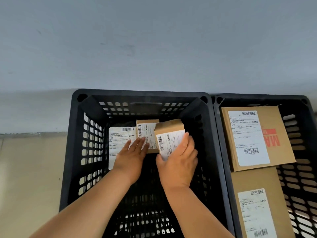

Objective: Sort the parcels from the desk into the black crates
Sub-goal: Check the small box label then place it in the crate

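Note:
Both my hands reach down into a black slatted crate (72, 152). My right hand (180, 162) grips a small brown parcel (169, 133) with a white label, holding it tilted above the crate floor. My left hand (132, 155) lies with straight fingers on a second small brown parcel (147, 133) that rests on the floor near the far wall. A flat parcel with a white label (118, 140) lies to the left of it, partly under my left hand.
A second black crate (221, 152) stands touching the first on the right. It holds two larger cardboard boxes, one at the back (274, 134) with red print and one at the front (257, 203). A grey wall rises behind; pale floor lies to the left.

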`<state>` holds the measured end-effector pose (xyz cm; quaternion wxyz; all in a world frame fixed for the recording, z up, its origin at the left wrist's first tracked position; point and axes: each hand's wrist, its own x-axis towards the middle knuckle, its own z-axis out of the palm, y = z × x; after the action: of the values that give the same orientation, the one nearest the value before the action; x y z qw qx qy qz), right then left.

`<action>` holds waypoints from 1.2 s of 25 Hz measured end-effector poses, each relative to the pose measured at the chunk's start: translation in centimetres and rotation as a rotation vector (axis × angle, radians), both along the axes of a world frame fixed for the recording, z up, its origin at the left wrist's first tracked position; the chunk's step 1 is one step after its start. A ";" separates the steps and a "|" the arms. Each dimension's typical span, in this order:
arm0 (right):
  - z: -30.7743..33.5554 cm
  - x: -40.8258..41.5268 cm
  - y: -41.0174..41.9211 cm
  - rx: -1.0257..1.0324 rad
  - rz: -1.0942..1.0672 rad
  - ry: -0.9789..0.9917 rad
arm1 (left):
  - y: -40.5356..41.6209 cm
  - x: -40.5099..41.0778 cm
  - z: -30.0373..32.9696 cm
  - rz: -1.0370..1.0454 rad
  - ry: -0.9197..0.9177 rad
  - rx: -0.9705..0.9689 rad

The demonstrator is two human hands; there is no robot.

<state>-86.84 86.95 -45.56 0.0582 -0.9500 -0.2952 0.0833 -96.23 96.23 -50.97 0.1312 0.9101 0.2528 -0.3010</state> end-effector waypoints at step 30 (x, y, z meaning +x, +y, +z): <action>-7.7 3.5 -1.0 -0.274 0.500 0.248 | -0.7 -1.0 -1.0 0.076 -0.130 -0.030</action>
<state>-83.35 85.94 -53.26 -0.0572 -0.8295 -0.4964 0.2495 -97.28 95.56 -51.96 0.1722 0.9154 0.2737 -0.2399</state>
